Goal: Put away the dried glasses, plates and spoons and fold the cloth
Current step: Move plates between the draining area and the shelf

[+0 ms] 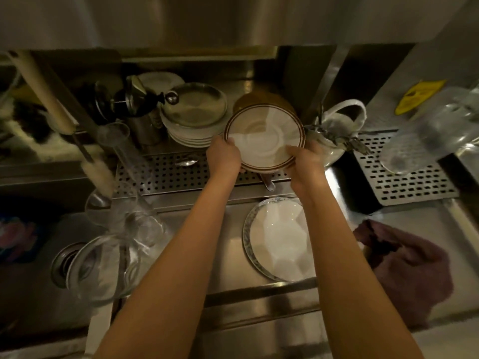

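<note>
The light is dim and the edges of the view are smeared. The glasses (114, 257) at lower left and the jug (425, 141) at upper right show only as blurred clear shapes, and the dark clutter at far left cannot be made out. A spoon (268, 184) pokes out below the held plates (264, 141), the rest of it hidden behind them. At least two brown rims show, but the exact count cannot be told.

The left hand (223, 158) grips the plates' left edge and the right hand (305, 161) grips their lower right edge. Both hands curl round the rim, with the fingertips mostly hidden.

The plates hang between the hands above the drain tray (166, 174), just right of the stack (197, 120). A patterned plate (278, 239) lies on the worktop (228, 255) between the forearms. The crumpled cloth (409, 263) lies right of the right forearm, well apart from the hands.
</note>
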